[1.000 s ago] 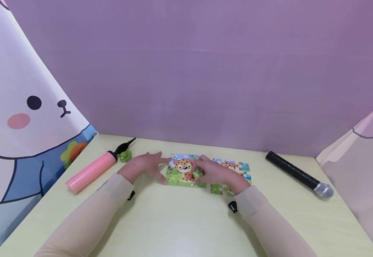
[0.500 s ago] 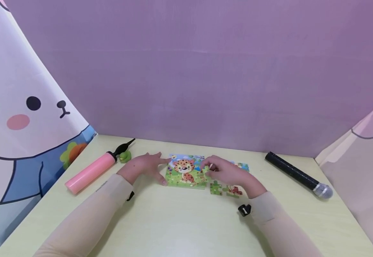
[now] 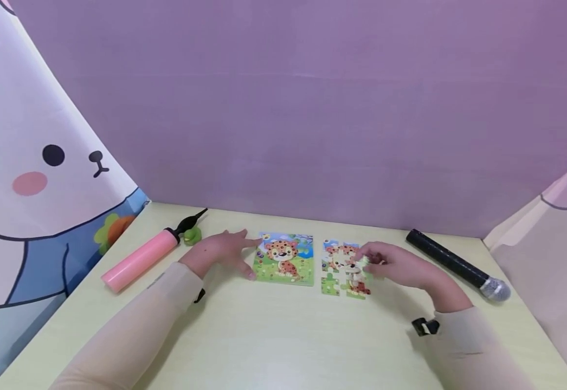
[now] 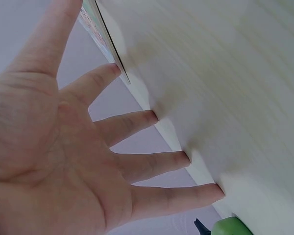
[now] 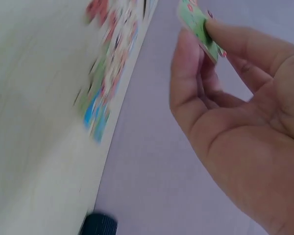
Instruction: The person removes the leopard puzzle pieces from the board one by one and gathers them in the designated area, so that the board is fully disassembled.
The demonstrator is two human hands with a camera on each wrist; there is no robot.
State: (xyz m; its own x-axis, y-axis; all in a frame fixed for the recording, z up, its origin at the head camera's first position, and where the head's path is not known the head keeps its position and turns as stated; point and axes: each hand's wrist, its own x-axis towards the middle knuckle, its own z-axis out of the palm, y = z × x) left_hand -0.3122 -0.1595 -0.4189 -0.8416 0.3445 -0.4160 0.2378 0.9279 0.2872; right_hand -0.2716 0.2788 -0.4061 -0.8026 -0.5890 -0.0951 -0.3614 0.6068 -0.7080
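My left hand [image 3: 221,253] lies spread at the left side of a leopard-cub puzzle board [image 3: 285,265], thumb and index finger touching its edge. The left wrist view shows straight, parted fingers [image 4: 152,199], their tips on the table. To the right, several joined and loose puzzle pieces [image 3: 330,286] form part of a similar leopard picture. Over their right side, my right hand [image 3: 403,266] pinches a green puzzle piece [image 5: 198,27] between thumb and fingers. That piece is held tilted, clear of the table. My right hand hides the right part of the pieces in the head view.
A pink hand pump [image 3: 142,260] with a black nozzle lies at the left. Beside its nozzle sits a small green toy [image 3: 192,236]. A black microphone [image 3: 451,261] with a grey head lies at the right. A purple curtain [image 3: 293,119] rises behind the table.
My right hand has moved right from the puzzle board to above the loose pieces, carrying the green puzzle piece. The left hand has stayed in place.
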